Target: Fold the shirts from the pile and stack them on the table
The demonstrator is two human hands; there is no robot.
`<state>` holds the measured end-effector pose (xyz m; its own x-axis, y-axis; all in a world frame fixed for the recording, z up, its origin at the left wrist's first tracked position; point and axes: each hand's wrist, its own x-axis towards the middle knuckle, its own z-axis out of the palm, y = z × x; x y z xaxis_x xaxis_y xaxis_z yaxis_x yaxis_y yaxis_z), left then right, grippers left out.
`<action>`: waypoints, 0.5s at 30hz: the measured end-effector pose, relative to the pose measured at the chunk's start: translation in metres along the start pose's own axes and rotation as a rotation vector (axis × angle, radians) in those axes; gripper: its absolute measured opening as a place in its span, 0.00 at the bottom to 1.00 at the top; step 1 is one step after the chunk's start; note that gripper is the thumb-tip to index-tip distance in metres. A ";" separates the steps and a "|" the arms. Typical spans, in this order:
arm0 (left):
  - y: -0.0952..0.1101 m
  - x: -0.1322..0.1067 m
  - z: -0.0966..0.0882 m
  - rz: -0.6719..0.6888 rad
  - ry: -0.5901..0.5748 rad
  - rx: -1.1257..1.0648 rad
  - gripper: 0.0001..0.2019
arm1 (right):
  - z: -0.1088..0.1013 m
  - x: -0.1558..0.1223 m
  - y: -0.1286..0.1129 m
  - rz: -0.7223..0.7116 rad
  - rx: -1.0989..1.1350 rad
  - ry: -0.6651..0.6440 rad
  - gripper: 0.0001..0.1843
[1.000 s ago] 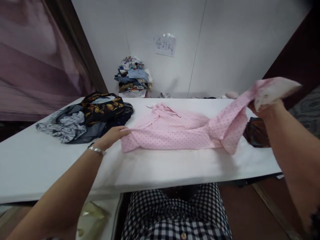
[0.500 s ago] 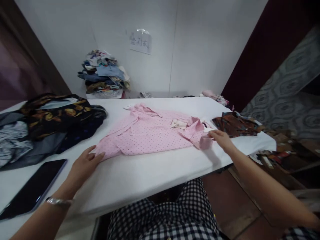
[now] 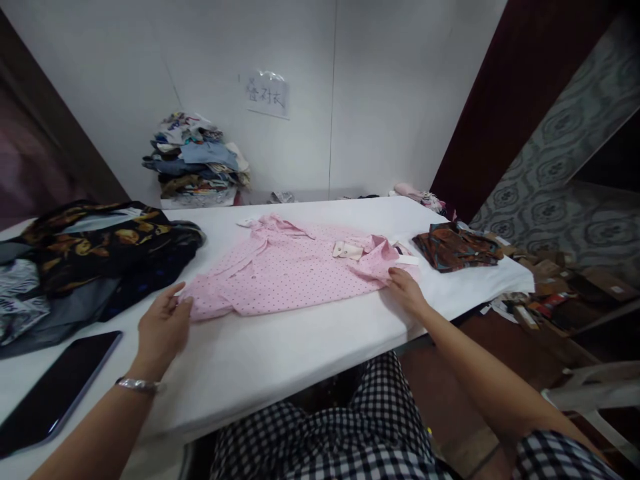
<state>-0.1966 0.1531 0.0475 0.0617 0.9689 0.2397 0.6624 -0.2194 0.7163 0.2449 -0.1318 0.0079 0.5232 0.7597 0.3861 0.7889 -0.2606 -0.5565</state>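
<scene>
A pink shirt [image 3: 300, 277] with small dark dots lies spread sideways across the white-covered table [image 3: 280, 347]. Its collar and a pale buttoned tab [image 3: 347, 250] show toward the right, along with a white tag [image 3: 407, 260]. At the left end of the cloth, my left hand [image 3: 165, 327] grips the edge between thumb and fingers. My right hand [image 3: 405, 290] pinches the near right corner by the collar, and its fingertips are partly hidden against the fabric.
Dark patterned clothes [image 3: 110, 247] are heaped on the left, behind a black phone [image 3: 57, 387]. A folded brown patterned garment [image 3: 453, 247] lies at the right end. Stacked clothes [image 3: 197, 160] stand by the wall under a paper sign [image 3: 267, 95]. Boxes [image 3: 555, 273] clutter the right side.
My right hand has moved left and brought the shirt's right corner down onto the table. My left hand stays at the left end. The view has shifted slightly to the right.
</scene>
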 end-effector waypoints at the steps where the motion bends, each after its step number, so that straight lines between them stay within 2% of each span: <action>1: 0.002 0.001 -0.004 -0.005 0.017 0.015 0.23 | -0.008 0.011 0.006 0.080 0.104 0.026 0.17; 4: 0.001 0.010 -0.012 -0.045 0.033 0.077 0.22 | -0.033 0.051 0.021 0.352 0.302 0.124 0.18; 6: -0.004 0.017 -0.013 -0.096 -0.031 0.101 0.22 | -0.047 0.079 0.027 0.448 0.335 0.149 0.17; 9: -0.012 0.027 -0.007 -0.137 -0.163 0.147 0.23 | -0.054 0.111 0.030 0.476 0.320 0.168 0.16; 11: -0.014 0.031 -0.004 -0.142 -0.204 0.200 0.24 | -0.053 0.122 0.033 0.471 0.310 0.194 0.17; 13: -0.013 0.033 -0.002 -0.168 -0.211 0.244 0.25 | -0.052 0.121 0.038 0.469 0.313 0.217 0.19; 15: -0.013 0.034 -0.003 -0.196 -0.225 0.266 0.26 | -0.055 0.109 0.048 0.464 0.360 0.253 0.23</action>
<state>-0.2052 0.1885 0.0478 0.0570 0.9968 -0.0554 0.8464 -0.0188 0.5323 0.3575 -0.0938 0.0640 0.8790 0.4404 0.1827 0.3274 -0.2792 -0.9027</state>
